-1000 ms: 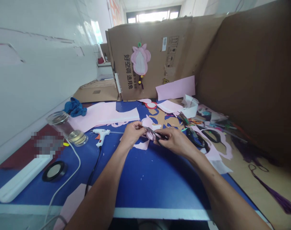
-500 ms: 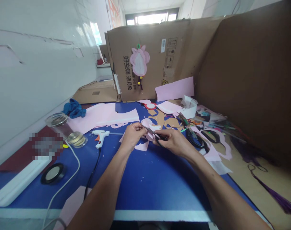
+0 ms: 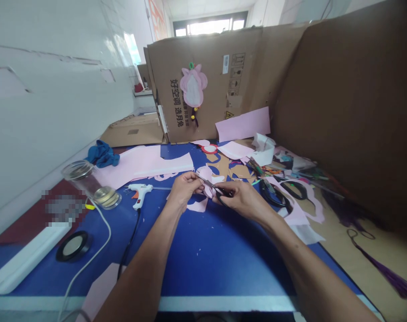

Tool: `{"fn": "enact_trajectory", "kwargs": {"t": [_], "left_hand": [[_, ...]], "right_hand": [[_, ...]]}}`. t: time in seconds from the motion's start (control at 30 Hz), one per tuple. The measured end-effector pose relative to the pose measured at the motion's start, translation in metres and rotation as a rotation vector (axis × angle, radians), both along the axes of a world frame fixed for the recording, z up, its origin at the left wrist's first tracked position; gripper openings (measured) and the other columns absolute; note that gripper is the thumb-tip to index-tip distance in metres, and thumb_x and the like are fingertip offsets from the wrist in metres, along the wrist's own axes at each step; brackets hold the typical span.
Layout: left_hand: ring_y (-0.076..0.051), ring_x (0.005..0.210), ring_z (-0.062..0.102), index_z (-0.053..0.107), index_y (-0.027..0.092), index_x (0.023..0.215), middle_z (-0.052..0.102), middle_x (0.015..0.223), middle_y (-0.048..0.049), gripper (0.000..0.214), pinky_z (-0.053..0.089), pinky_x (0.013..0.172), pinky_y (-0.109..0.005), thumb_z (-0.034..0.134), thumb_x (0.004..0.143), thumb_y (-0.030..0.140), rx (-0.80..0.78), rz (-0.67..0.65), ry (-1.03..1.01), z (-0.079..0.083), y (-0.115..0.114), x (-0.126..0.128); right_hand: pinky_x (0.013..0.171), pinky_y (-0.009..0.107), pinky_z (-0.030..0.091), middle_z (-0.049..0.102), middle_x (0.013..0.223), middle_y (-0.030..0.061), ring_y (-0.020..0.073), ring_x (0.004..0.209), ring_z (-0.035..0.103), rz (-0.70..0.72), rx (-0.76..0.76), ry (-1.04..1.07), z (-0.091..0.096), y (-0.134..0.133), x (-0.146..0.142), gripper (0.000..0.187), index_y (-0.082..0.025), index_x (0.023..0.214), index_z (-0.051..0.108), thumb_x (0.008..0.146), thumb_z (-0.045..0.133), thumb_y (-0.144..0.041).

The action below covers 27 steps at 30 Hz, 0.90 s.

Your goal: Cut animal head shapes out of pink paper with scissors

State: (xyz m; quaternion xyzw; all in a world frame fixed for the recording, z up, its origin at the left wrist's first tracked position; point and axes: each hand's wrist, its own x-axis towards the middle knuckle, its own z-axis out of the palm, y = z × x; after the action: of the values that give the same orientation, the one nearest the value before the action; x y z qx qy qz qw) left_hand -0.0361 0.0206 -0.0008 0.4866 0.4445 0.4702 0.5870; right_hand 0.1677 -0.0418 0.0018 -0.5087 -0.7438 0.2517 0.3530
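Note:
My left hand (image 3: 182, 188) pinches a small pink paper cut-out (image 3: 206, 177) above the blue tabletop (image 3: 210, 250). My right hand (image 3: 243, 197) grips black-handled scissors (image 3: 216, 188), whose blades point left into the pink piece. Both hands are closed and nearly touch at the middle of the table. A pink offcut (image 3: 197, 205) lies just under them.
A white glue gun (image 3: 140, 192) with a black cord lies to the left, near a glass jar (image 3: 89, 183), a tape roll (image 3: 72, 246) and a white bar (image 3: 25, 259). Pink sheets (image 3: 146, 163), another pair of scissors (image 3: 273, 194) and paper scraps lie behind and right. Cardboard walls (image 3: 341, 103) enclose the back and right.
The hands stay together on the pink piece and scissors; they have shifted only slightly as the view moved a little.

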Motion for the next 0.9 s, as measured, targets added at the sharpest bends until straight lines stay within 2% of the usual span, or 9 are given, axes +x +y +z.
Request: {"fn": "enact_trajectory", "kwargs": {"t": [0.6,0.8,0.9], "left_hand": [[-0.012,0.061,0.067,0.065,0.014,0.079,0.070,0.069,-0.0045,0.008,0.056,0.061,-0.023,0.071,0.080,0.009,-0.131,-0.067,-0.155,-0.0016,-0.0021,0.0011],[-0.012,0.061,0.069,0.070,0.013,0.082,0.072,0.070,-0.0059,0.003,0.056,0.061,-0.021,0.072,0.082,0.011,-0.099,-0.083,-0.006,0.0010,0.0016,-0.0042],[-0.011,0.061,0.069,0.070,0.013,0.081,0.072,0.069,-0.0061,0.003,0.055,0.060,-0.020,0.072,0.082,0.012,-0.094,-0.086,0.005,0.0012,0.0018,-0.0046]], "right_hand": [[0.062,0.028,0.041,0.074,0.077,0.0005,0.0182,0.070,0.059,-0.017,0.009,-0.038,0.0020,-0.0008,-0.0008,0.022,-0.025,0.099,0.083,0.090,0.068,-0.038],[0.062,0.027,0.040,0.072,0.075,-0.0005,0.0176,0.069,0.058,-0.007,0.004,-0.051,0.0030,-0.0029,-0.0007,0.020,-0.025,0.097,0.083,0.090,0.068,-0.037],[0.063,0.027,0.041,0.073,0.077,0.0000,0.0181,0.070,0.059,-0.019,0.011,-0.046,0.0036,-0.0037,-0.0019,0.019,-0.026,0.095,0.083,0.089,0.068,-0.036]]}}
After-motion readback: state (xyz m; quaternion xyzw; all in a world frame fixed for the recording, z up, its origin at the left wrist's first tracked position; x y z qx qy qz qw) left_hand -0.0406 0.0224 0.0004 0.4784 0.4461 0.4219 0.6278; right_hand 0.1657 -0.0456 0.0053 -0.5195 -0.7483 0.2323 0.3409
